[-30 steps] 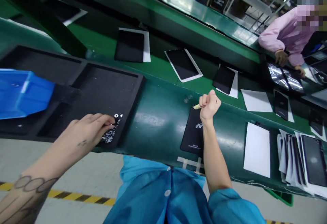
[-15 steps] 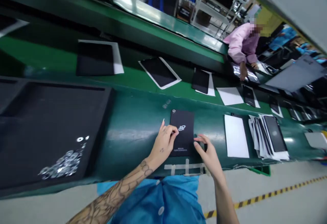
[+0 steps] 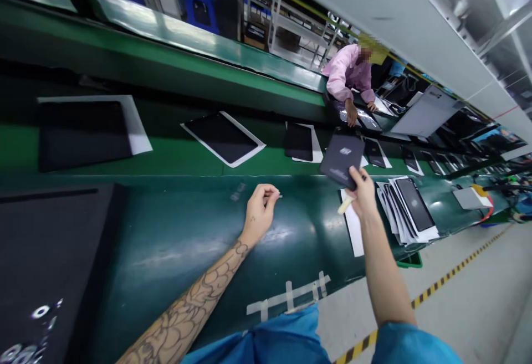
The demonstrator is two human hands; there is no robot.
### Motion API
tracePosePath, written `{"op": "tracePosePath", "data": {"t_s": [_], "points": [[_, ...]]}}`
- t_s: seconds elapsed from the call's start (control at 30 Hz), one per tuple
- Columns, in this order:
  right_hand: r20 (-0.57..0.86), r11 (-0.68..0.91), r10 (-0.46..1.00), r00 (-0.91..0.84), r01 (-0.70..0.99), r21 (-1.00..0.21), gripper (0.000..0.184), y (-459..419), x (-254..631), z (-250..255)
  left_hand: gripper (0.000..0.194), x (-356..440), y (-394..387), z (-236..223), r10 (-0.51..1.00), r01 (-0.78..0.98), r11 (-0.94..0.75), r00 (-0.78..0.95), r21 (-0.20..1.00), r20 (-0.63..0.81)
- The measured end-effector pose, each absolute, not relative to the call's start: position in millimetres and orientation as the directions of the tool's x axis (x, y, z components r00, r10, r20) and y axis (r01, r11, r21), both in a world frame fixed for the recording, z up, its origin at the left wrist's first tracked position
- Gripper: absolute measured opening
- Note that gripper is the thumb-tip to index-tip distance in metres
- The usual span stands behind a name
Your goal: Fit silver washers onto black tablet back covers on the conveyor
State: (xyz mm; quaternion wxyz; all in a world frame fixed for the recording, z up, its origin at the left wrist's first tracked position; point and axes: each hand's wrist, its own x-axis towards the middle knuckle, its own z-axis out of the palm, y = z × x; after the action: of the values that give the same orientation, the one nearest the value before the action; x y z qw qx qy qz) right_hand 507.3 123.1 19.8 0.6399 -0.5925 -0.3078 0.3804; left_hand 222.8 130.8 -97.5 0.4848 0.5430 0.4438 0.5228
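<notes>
My right hand [image 3: 363, 192] grips a black tablet [image 3: 341, 156] by its near edge, with the logo on its back facing up. The tablet is tilted and raised over the far edge of the bench. A small cream-coloured strip [image 3: 344, 205] sticks out from the same hand, below the tablet. Underneath lies a white sheet [image 3: 354, 228], partly covered by that hand. To the left, my left hand [image 3: 261, 206] is pinched closed above the green bench top [image 3: 208, 242]. A tiny pale bit shows at its fingertips, too small to name.
Tablets on white sheets, such as this one [image 3: 220, 137], line the green belt beyond the bench. A stack of tablets and sheets [image 3: 405, 209] stands at right. At left is a black tray [image 3: 50, 242] with shiny rings [image 3: 40, 312]. A co-worker [image 3: 349, 73] works across.
My right hand has lifted the tablet off the bench and carried it right and away from me. My left hand has come off the tablet, still pinched. The view has turned right.
</notes>
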Motion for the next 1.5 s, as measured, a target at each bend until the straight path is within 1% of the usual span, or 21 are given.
{"op": "tracePosePath", "data": {"t_s": [0.03, 0.07, 0.13, 0.23, 0.3, 0.4, 0.53, 0.67, 0.77, 0.83, 0.93, 1.03, 1.1, 1.13, 1.17, 1.23, 1.27, 1.3, 1.37, 1.43, 1.5], "points": [[-0.033, 0.035, 0.848, 0.528, -0.118, -0.992, 0.064, 138.2, 523.9, 28.2, 0.021, 223.1, 129.7, -97.2, 0.982, -0.007, -0.159, 0.104, 0.987, 0.159], [-0.026, 0.026, 0.851, 0.524, -0.091, -0.996, 0.067, 150.1, 537.6, 32.5, 0.019, 223.7, 127.5, -97.0, 0.976, 0.007, -0.177, 0.132, 0.984, 0.175], [-0.067, -0.086, 0.87, 0.489, 0.017, -0.996, 0.068, 163.1, 553.4, 27.1, 0.017, 225.7, 122.9, -97.5, 0.973, 0.021, -0.187, 0.143, 0.982, 0.182], [-0.181, -0.28, 0.898, 0.401, 0.202, -0.939, 0.061, 164.6, 550.0, -6.8, 0.015, 229.5, 121.1, -99.9, 0.974, 0.029, -0.195, 0.122, 0.98, 0.19], [-0.215, -0.328, 0.909, 0.358, 0.293, -0.898, 0.055, 168.7, 538.4, -31.1, 0.016, 231.5, 122.8, -100.9, 0.964, 0.033, -0.229, 0.143, 0.973, 0.222], [-0.166, -0.327, 0.921, 0.352, 0.468, -0.821, 0.046, 201.7, 523.4, -50.1, 0.018, 232.4, 125.1, -99.2, 0.948, 0.039, -0.261, 0.199, 0.964, 0.249], [-0.03, -0.326, 0.912, 0.409, 0.68, -0.657, 0.034, 278.7, 519.6, -48.0, 0.018, 230.9, 124.4, -93.6, 0.94, 0.064, -0.26, 0.246, 0.963, 0.238], [-0.032, -0.396, 0.898, 0.439, 0.775, -0.493, 0.024, 325.8, 514.4, -47.7, 0.018, 231.0, 124.0, -91.5, 0.93, 0.066, -0.272, 0.275, 0.96, 0.244], [-0.036, -0.382, 0.911, 0.411, 0.81, -0.445, 0.023, 331.6, 503.6, -51.6, 0.02, 232.7, 126.0, -92.3, 0.927, 0.067, -0.28, 0.28, 0.958, 0.251], [-0.021, -0.334, 0.93, 0.367, 0.821, -0.462, 0.028, 328.6, 495.7, -49.8, 0.02, 233.4, 127.6, -93.6, 0.926, 0.075, -0.283, 0.28, 0.956, 0.252], [0.017, -0.237, 0.957, 0.29, 0.814, -0.53, 0.037, 320.3, 485.0, -33.5, 0.019, 233.8, 129.9, -96.7, 0.933, 0.056, -0.276, 0.256, 0.96, 0.253], [0.069, -0.137, 0.973, 0.219, 0.796, -0.59, 0.03, 308.5, 478.5, 4.5, 0.017, 234.9, 131.8, -99.6, 0.936, 0.006, -0.277, 0.226, 0.961, 0.269], [0.151, -0.021, 0.978, 0.143, 0.79, -0.612, 0.028, 297.5, 476.4, 42.0, 0.015, 236.2, 132.2, -100.2, 0.938, -0.031, -0.275, 0.21, 0.961, 0.276], [0.209, 0.062, 0.975, 0.081, 0.797, -0.6, 0.028, 290.4, 475.1, 63.0, 0.014, 236.6, 132.1, -100.0, 0.941, -0.048, -0.27, 0.199, 0.962, 0.274], [0.276, 0.157, 0.961, 0.004, 0.813, -0.56, 0.028, 281.8, 473.0, 84.1, 0.014, 236.8, 131.9, -99.5, 0.945, -0.064, -0.264, 0.185, 0.963, 0.271], [0.367, 0.323, 0.913, -0.177, 0.863, -0.388, 0.029, 259.1, 464.4, 121.1, 0.016, 235.5, 131.5, -98.3, 0.951, -0.092, -0.254, 0.157, 0.963, 0.266], [0.362, 0.378, 0.893, -0.269, 0.884, -0.276, 0.031, 244.6, 457.1, 133.8, 0.017, 233.7, 131.9, -97.9, 0.955, -0.105, -0.25, 0.139, 0.962, 0.263], [0.317, 0.423, 0.879, -0.357, 0.89, -0.17, 0.033, 228.2, 447.5, 141.0, 0.019, 230.8, 133.1, -97.7, 0.96, -0.119, -0.244, 0.113, 0.963, 0.257], [0.148, 0.509, 0.852, -0.502, 0.861, -0.014, 0.038, 191.1, 422.2, 135.7, 0.02, 221.6, 138.3, -98.7, 0.971, -0.138, -0.226, 0.044, 0.964, 0.234], [-0.058, 0.619, 0.785, -0.616, 0.784, 0.054, 0.04, 152.0, 392.5, 106.0, 0.022, 208.9, 146.8, -100.9, 0.979, -0.144, -0.206, -0.026, 0.968, 0.204], [-0.233, 0.73, 0.672, -0.703, 0.682, 0.046, 0.039, 116.8, 364.0, 62.9, 0.025, 194.6, 155.7, -103.7, 0.981, -0.14, -0.19, -0.05, 0.972, 0.185]]}}
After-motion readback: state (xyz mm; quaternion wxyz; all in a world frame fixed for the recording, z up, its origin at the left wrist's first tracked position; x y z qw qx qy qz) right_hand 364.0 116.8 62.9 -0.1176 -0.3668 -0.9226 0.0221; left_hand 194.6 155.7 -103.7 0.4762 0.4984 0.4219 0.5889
